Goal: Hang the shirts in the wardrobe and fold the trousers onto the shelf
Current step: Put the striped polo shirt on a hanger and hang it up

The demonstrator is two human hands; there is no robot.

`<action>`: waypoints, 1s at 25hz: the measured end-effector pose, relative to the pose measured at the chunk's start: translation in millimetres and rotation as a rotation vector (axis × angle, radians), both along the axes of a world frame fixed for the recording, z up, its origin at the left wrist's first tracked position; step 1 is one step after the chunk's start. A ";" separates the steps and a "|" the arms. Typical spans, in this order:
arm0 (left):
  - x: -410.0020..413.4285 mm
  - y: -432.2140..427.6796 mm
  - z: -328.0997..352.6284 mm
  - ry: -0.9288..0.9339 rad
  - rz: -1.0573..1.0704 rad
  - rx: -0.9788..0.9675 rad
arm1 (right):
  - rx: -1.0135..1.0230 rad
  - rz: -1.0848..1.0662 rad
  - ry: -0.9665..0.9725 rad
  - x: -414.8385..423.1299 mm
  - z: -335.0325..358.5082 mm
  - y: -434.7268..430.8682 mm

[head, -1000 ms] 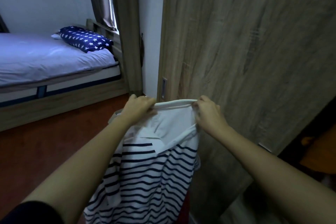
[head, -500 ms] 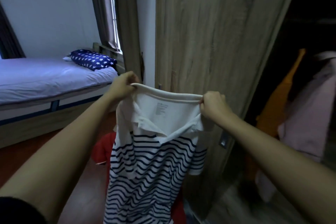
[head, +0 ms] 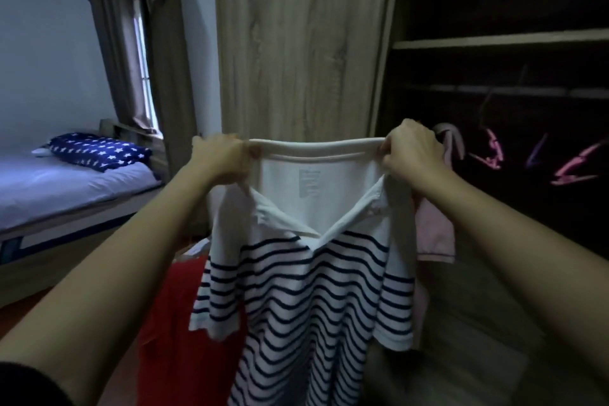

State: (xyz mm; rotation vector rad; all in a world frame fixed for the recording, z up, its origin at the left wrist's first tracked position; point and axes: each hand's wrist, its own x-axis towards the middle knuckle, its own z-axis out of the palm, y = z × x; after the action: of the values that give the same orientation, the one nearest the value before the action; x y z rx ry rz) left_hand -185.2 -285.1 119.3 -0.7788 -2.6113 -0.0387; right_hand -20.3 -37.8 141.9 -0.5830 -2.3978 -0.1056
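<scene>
A white polo shirt with navy stripes point(head: 306, 290) hangs stretched by its shoulders in front of me. My left hand point(head: 224, 158) grips its left shoulder and my right hand point(head: 412, 152) grips its right shoulder, pulling the neckline taut. Behind the shirt stands the open wardrobe point(head: 494, 92), dark inside, with a rail point(head: 514, 91) and a shelf point(head: 501, 39) above it. Several pink and purple hangers point(head: 573, 165) hang from the rail. A pink shirt point(head: 435, 231) hangs just behind my right hand, partly hidden.
The wardrobe's wooden door point(head: 296, 43) stands straight ahead. A red garment point(head: 174, 323) lies low on the left, behind the striped shirt. A bed point(head: 66, 188) with a star-patterned blue pillow point(head: 99, 150) fills the far left, beside curtains point(head: 164, 59).
Both hands have raised the striped shirt higher and spread its shoulders wider. The view has swung up and right, showing the wardrobe's rail, shelf and hangers.
</scene>
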 end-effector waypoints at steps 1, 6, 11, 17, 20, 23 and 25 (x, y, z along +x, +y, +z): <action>2.6 11.6 0.7 -0.120 -0.013 -0.078 | 0.004 -0.028 0.004 7.0 -0.8 7.2; 14.5 70.8 -26.0 -0.169 -0.164 -0.022 | -0.111 -0.216 -0.139 46.1 -21.6 34.5; 46.5 122.7 -17.1 0.102 -0.169 0.453 | -0.122 -0.357 -0.147 77.2 -19.9 51.7; 52.2 156.2 -38.4 0.135 -0.358 0.365 | -0.201 -0.478 -0.113 113.9 -26.1 69.6; 43.9 164.5 -33.2 0.081 -0.483 0.306 | -0.232 -0.511 -0.056 132.1 -25.6 73.9; 34.7 170.8 -28.4 -0.073 -0.546 0.419 | -0.349 -0.482 -0.079 144.0 -30.0 75.0; 35.8 178.9 -28.5 -0.112 -0.630 0.407 | -0.377 -0.447 -0.075 149.7 -28.5 73.9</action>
State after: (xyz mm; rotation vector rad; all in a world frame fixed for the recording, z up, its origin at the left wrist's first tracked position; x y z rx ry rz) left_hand -149.4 -106.3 90.8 -1.4218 -2.2273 -0.7801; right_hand 129.4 36.1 113.4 -1.3061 -2.3302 0.1398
